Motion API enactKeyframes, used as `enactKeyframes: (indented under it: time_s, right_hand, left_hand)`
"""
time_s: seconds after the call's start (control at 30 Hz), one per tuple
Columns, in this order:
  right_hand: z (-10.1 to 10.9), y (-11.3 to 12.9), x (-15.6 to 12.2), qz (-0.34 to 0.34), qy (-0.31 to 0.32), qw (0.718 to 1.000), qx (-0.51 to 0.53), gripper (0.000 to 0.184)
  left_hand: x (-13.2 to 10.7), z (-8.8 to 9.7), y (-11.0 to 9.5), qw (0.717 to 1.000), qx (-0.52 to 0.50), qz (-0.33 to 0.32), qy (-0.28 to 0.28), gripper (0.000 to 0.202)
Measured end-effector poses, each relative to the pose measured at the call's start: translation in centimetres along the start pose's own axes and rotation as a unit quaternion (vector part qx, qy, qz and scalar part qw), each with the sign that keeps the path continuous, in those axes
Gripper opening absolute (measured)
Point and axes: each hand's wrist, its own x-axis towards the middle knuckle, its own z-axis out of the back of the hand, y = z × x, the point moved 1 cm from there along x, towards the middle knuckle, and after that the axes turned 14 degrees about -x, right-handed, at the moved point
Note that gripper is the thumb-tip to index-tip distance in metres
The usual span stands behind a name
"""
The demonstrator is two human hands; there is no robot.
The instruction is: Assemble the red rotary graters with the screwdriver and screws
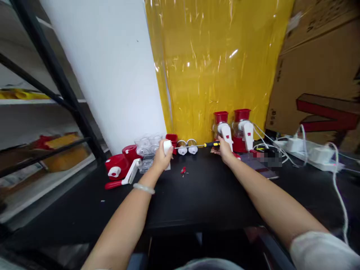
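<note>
My left hand (161, 160) is closed around a small white plastic part (167, 144), held just above the black table. A screwdriver (210, 144) with a black and yellow handle is gripped by my right hand (224, 150). Its long metal shaft points left and reaches the white part; whether the tip sits inside it I cannot tell. Below and between the hands, a few small red pieces with tiny screw-like bits (183, 171) lie on the table. Two drums with white ends (187, 147) rest behind the screwdriver shaft.
On the left are red housings (118, 165), a crank handle (131, 173) and clear plastic parts (146, 144). Two red-and-white rotary graters (225, 131) stand at the back right. Beyond them are a dark tablet-like slab (257, 165), white cables and a power strip (323, 161).
</note>
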Motion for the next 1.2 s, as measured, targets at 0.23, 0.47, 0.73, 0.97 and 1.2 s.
enactKeyframes:
  time_s: [0.23,0.47,0.73,0.97,1.2]
  right_hand:
    - [0.3,0.2,-0.3,0.090,0.010,0.995,0.046,0.013]
    - [0.4,0.7,-0.8,0.125,0.027,0.991,0.045,0.016]
    - [0.4,0.9,-0.8,0.115,0.032,0.993,0.010,0.012]
    - [0.4,0.2,-0.2,0.146,0.041,0.988,-0.003,0.023]
    - [0.6,-0.2,0.1,0.173,0.040,0.983,-0.044,0.039]
  left_hand:
    - [0.3,-0.2,0.5,0.989,-0.010,0.147,-0.005,0.041]
    - [0.4,-0.4,1.1,0.963,-0.066,0.260,0.006,0.050]
    - [0.4,-0.4,1.4,0.963,-0.097,0.249,0.018,0.050]
    - [0.3,0.1,1.5,0.977,-0.051,0.205,0.015,0.046]
    - [0.3,0.3,0.9,0.989,-0.032,0.142,0.006,0.042]
